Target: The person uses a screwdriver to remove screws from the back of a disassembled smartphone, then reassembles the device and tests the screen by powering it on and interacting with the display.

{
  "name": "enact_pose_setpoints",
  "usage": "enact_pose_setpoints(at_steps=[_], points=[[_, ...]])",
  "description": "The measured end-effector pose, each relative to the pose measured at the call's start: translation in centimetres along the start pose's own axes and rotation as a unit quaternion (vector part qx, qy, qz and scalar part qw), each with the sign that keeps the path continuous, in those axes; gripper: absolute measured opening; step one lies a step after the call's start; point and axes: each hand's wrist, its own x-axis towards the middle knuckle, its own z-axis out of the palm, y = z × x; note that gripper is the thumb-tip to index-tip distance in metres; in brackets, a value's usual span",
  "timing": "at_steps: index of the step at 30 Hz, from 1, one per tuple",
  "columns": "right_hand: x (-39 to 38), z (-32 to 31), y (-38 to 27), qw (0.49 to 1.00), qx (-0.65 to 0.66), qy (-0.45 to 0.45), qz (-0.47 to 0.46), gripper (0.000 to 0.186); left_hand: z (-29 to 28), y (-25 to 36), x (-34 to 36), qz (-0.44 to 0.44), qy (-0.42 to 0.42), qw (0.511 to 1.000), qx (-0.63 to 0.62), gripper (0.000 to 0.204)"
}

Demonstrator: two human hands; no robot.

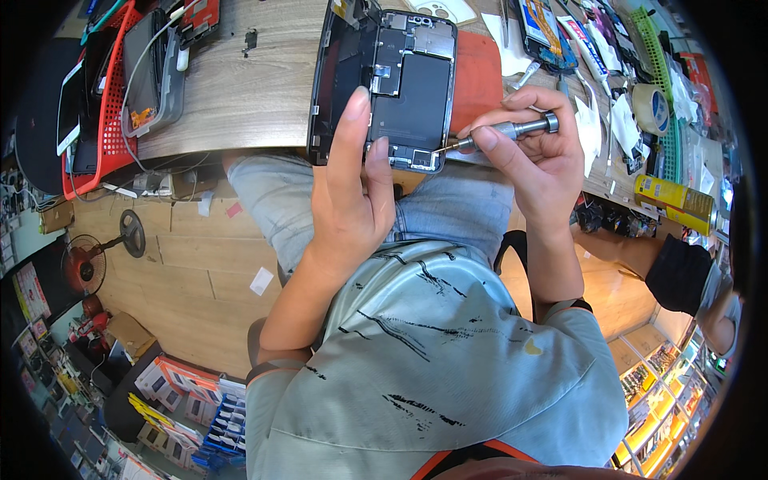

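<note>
Bracing an opened smartphone with a black battery and bare circuit boards [414,104] with the left hand [352,208], set at the lower left side with index and next finger mostly straight and parted, not clenched. Pinching a slim grey metal screwdriver [514,130] between thumb and fingers of the right hand [548,164], closed in lightly around the handle. Pointing the gold-coloured shaft leftward, onto the phone's lower right corner; cannot tell at this scale whether seated in a screw head.

Located at the near edge of the wood-grained table [224,88], just left of a flat red-orange mat [480,76], with the dark glossy screen panel [336,96] tilted open on the left. Cannot tell whether resting on the table or raised slightly.

Judging by the tool's placement, probably busy turning a small fastening, loosening or tightening unclear. Seems to call next for steady turning under light pressure, with the shaft well aligned and without straining the opened panel.
</note>
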Motion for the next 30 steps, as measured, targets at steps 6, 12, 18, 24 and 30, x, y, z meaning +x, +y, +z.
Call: enact_pose_setpoints(at_steps=[6,12,18,24,30], points=[[1.7,0.6,-0.8,1.000,-0.012,0.021,-0.006,0.044,0.1,0.0,-0.5,-0.006,0.005,1.000,0.027,0.075],[5.2,2.1,-1.3,0.995,-0.078,0.020,-0.058,0.038,0.1,-0.2,-0.8,-0.015,0.006,1.000,0.024,0.075],[7.3,3.1,-0.2,0.985,-0.132,-0.019,-0.109,0.041,-0.1,0.1,-1.2,-0.035,0.000,0.998,0.051,0.075],[7.7,3.8,-0.3,0.964,-0.220,-0.029,-0.144,0.040,-0.2,0.2,-1.3,-0.036,-0.002,0.998,0.060,0.077],[7.8,4.2,-0.7,0.948,-0.271,-0.033,-0.162,0.040,-0.4,0.1,-0.8,-0.027,-0.016,0.995,0.090,0.078]])
